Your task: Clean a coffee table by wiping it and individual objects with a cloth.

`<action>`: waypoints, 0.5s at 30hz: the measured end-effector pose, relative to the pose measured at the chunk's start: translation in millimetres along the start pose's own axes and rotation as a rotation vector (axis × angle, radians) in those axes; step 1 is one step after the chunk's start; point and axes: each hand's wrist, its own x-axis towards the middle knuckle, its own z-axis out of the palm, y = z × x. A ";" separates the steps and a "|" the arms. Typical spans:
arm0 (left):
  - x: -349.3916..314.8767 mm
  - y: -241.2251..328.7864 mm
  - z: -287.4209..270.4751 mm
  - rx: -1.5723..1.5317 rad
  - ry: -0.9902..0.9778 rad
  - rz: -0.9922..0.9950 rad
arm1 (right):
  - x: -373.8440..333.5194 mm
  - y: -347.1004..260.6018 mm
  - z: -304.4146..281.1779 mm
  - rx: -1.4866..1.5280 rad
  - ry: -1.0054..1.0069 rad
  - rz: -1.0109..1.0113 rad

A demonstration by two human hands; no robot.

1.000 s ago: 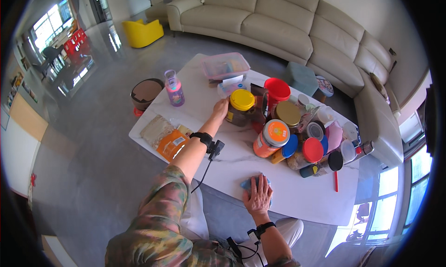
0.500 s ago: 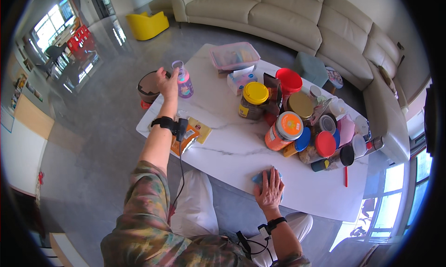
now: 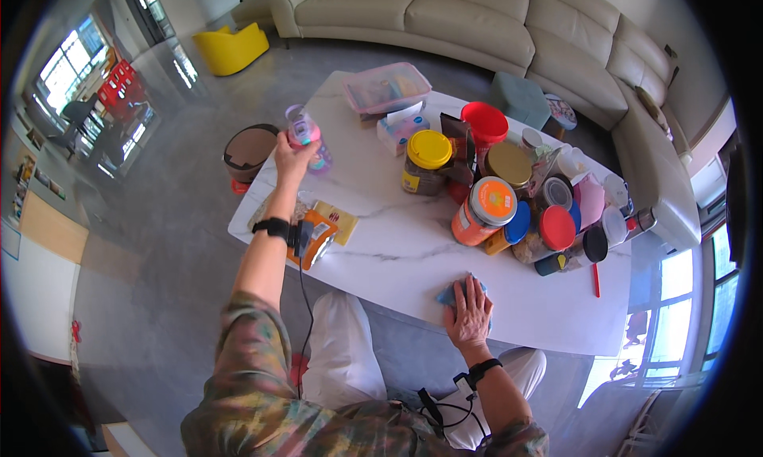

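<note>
My left hand (image 3: pixel 292 156) reaches to the table's far left corner and is wrapped round a purple and pink drinking bottle (image 3: pixel 320 160) that stands tilted slightly. The bottle's clear purple top rises above my fingers. Near the front edge of the table, my right hand (image 3: pixel 469 312) lies flat on a blue cloth (image 3: pixel 450 294), fingers stretched out over it. Most of the cloth is hidden under the palm. Beneath my left wrist lie an orange packet (image 3: pixel 319 233) and a yellowish packet (image 3: pixel 343 225).
On the right of the marble-patterned table (image 3: pixel 381 274) crowd several jars, including a yellow-lidded jar (image 3: pixel 429 151) and an orange-lidded jar (image 3: pixel 491 203). A pink-rimmed plastic box (image 3: pixel 387 89) sits at the back. A brown bin (image 3: pixel 248 151) stands on the floor beyond the left corner.
My left hand has come down from beside the bottle's top and closed round its body. The right hand and cloth have shifted slightly along the table.
</note>
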 end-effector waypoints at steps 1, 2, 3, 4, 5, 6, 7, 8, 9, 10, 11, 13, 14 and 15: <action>-17.0 10.9 3.6 -0.026 -0.037 0.112 | -2.0 1.6 -0.7 -0.008 0.009 0.008; -37.8 25.3 3.2 -0.050 -0.070 0.223 | -3.0 2.7 -1.0 -0.007 0.009 0.015; -66.1 48.7 8.0 -0.057 -0.091 0.222 | -6.7 5.6 -1.7 0.006 0.016 0.029; -98.3 80.1 9.0 -0.261 -0.172 0.163 | -8.6 8.4 -1.2 0.023 0.026 0.040; -125.9 102.2 8.9 -0.467 -0.257 0.096 | -10.8 12.3 -0.6 -0.012 0.091 0.017; -146.8 110.6 -1.7 -0.334 -0.281 0.158 | -11.4 11.9 1.1 -0.008 0.087 0.024; -169.9 120.1 -11.3 -0.337 -0.374 0.035 | -10.5 13.4 4.2 0.058 0.106 0.037; -192.9 128.9 -18.6 -0.339 -0.469 -0.089 | -9.8 15.7 7.0 0.122 0.125 0.054; -214.2 135.3 -26.4 -0.336 -0.471 -0.093 | -5.9 16.0 10.4 0.125 0.121 0.057; -236.6 140.7 -28.8 -0.285 -0.466 0.048 | -3.9 18.1 12.8 0.173 0.166 0.149; -256.5 146.7 -31.4 -0.232 -0.456 0.192 | -0.1 18.7 13.1 0.223 0.214 0.239; -289.7 170.0 -32.3 -0.426 -0.558 0.068 | 11.8 17.5 7.2 0.586 0.215 0.533; -305.4 178.7 -31.2 -0.536 -0.596 -0.035 | 14.5 14.2 3.9 0.958 0.210 0.816; -315.2 179.4 -32.6 -0.537 -0.602 -0.036 | 19.0 0.3 -12.0 0.957 0.213 0.821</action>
